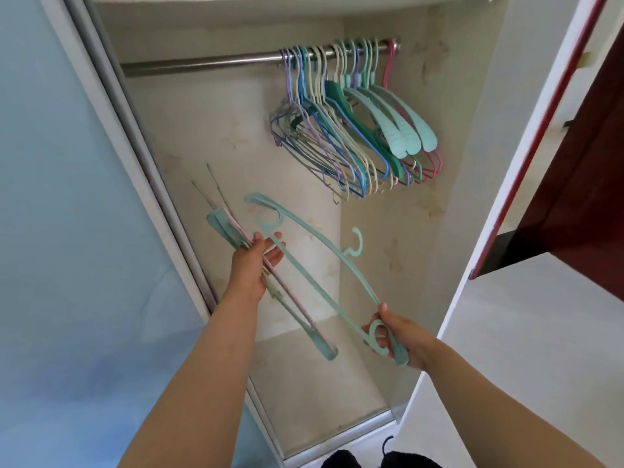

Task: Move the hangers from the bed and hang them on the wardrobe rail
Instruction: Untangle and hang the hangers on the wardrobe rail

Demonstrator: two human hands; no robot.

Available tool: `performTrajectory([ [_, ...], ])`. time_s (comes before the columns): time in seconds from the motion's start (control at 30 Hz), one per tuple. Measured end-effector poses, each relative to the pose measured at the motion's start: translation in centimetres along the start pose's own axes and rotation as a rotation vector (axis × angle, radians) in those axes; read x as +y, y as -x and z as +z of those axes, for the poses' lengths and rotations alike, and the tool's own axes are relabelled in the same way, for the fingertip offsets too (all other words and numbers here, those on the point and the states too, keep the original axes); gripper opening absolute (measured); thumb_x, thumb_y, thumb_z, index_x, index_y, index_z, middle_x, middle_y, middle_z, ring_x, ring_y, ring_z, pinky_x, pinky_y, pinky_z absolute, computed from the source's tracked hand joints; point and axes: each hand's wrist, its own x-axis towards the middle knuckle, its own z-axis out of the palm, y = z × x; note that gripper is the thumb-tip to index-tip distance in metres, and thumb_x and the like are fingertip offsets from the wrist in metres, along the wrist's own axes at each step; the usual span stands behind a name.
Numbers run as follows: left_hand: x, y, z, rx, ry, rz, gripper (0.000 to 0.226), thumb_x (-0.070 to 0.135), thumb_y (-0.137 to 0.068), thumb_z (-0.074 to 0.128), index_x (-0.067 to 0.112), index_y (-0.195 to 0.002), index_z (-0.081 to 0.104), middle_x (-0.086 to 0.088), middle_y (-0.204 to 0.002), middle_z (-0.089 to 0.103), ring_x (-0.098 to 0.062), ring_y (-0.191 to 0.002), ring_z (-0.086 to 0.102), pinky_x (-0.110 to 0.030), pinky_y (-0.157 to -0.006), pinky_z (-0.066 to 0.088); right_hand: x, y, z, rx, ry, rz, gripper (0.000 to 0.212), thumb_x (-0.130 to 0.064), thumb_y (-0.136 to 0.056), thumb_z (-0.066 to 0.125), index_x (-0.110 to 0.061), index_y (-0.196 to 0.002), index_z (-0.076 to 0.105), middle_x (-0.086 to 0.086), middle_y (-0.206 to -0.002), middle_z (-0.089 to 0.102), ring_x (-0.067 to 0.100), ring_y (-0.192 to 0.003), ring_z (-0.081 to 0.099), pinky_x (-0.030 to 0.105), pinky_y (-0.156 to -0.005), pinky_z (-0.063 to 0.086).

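I stand at the open wardrobe. A steel rail (202, 64) crosses its top, with several coloured hangers (351, 130) bunched at its right end. My left hand (253, 265) grips a bundle of mint and pink hangers (287, 305) that points down into the wardrobe. My right hand (398, 336) holds one end of a single mint hanger (324, 244); its hook points right, and its far end lies by my left fingers. The bed is out of view.
A pale blue sliding door (74, 231) covers the left side, with its metal frame (135, 146) next to my left arm. The wardrobe floor (320, 383) lies below the hands. A dark red door (574, 180) stands at the right. Dark footwear (371, 461) shows at the bottom edge.
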Motion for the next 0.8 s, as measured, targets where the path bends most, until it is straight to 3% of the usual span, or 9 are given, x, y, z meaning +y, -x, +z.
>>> performTrajectory([
  [0.07,-0.2,-0.1,-0.4,0.023,-0.072,0.003,0.011,0.017,-0.102,0.044,0.016,-0.091,0.047,-0.012,-0.1,0.068,-0.023,-0.081,0.07,-0.025,-0.065,0.056,-0.3,0.2,-0.9,0.072,0.079,0.005,0.044,-0.053,-0.093,0.043,-0.014,-0.081,0.057,0.0,-0.056,0.048,0.012,-0.041,0.042,0.018,-0.039,0.036],
  [0.13,-0.4,-0.3,-0.8,0.085,-0.119,-0.011,0.009,0.017,-0.101,0.046,0.016,-0.092,0.046,-0.009,-0.095,0.069,-0.015,-0.064,0.069,-0.022,-0.055,0.054,-0.2,-0.1,-1.8,0.171,0.122,-0.008,0.045,-0.053,-0.094,0.045,-0.012,-0.081,0.057,0.002,-0.053,0.045,0.013,-0.038,0.038,0.017,-0.037,0.031],
  [0.27,-0.9,-0.4,-1.5,0.228,-0.221,-0.014,0.013,0.023,-0.099,0.05,0.012,-0.091,0.05,-0.004,-0.074,0.06,-0.005,-0.032,0.043,-0.015,-0.035,0.036,0.1,-0.9,-1.6,0.381,0.213,-0.092,0.03,-0.034,-0.098,0.049,-0.008,-0.087,0.06,0.001,-0.047,0.04,0.012,-0.035,0.031,0.018,-0.038,0.025],
  [0.33,-1.0,-0.1,-1.8,0.25,-0.213,-0.033,0.018,0.022,-0.099,0.05,0.014,-0.083,0.05,-0.002,-0.067,0.052,-0.004,-0.031,0.037,-0.016,-0.034,0.034,-0.9,-1.1,0.0,0.409,0.433,-0.159,0.023,-0.023,-0.094,0.053,-0.008,-0.08,0.061,0.003,-0.052,0.043,0.014,-0.04,0.037,0.023,-0.044,0.03],
  [0.43,-0.9,0.4,-2.0,0.261,-0.218,-0.055,0.022,0.023,-0.099,0.05,0.016,-0.079,0.051,0.0,-0.064,0.048,-0.005,-0.031,0.036,-0.018,-0.036,0.034,-2.7,-1.4,3.9,0.342,0.952,-0.197,0.029,-0.023,-0.094,0.05,-0.012,-0.067,0.052,0.007,-0.067,0.052,0.021,-0.063,0.05,0.027,-0.058,0.035],
  [0.53,-0.2,0.5,-1.4,0.298,-0.259,-0.029,0.025,0.023,-0.099,0.049,0.016,-0.075,0.051,0.0,-0.06,0.047,-0.005,-0.03,0.036,-0.018,-0.037,0.032,-4.7,-1.2,8.1,0.241,1.089,-0.275,0.02,-0.024,-0.095,0.043,-0.016,-0.091,0.06,0.002,-0.08,0.058,0.021,-0.078,0.055,0.026,-0.06,0.036],
  [0.63,1.4,0.3,-0.8,0.334,-0.349,0.036,0.031,0.028,-0.098,0.049,0.014,-0.07,0.048,-0.001,-0.053,0.046,-0.008,-0.029,0.038,-0.02,-0.039,0.033,-7.4,0.2,12.1,0.153,0.998,-0.4,0.035,-0.028,-0.096,0.039,-0.029,-0.129,0.05,-0.006,-0.08,0.057,0.01,-0.067,0.054,0.021,-0.056,0.039],
  [0.73,3.1,0.1,-0.6,0.326,-0.417,0.097,0.034,0.033,-0.096,0.05,0.014,-0.068,0.05,-0.001,-0.053,0.048,-0.012,-0.035,0.04,-0.026,-0.048,0.035,-10.9,1.3,15.5,0.105,0.925,-0.557,0.038,-0.03,-0.097,0.04,-0.031,-0.134,0.047,-0.006,-0.072,0.053,0.005,-0.047,0.051,0.017,-0.037,0.039],
  [0.8,4.3,0.0,-0.2,0.298,-0.412,0.127,0.03,0.031,-0.096,0.052,0.014,-0.071,0.053,-0.001,-0.059,0.054,-0.01,-0.034,0.041,-0.025,-0.047,0.036,-13.6,1.6,17.5,0.122,0.898,-0.662,0.039,-0.03,-0.098,0.041,-0.025,-0.136,0.047,-0.006,-0.08,0.054,0.01,-0.055,0.052,0.017,-0.038,0.039],
])
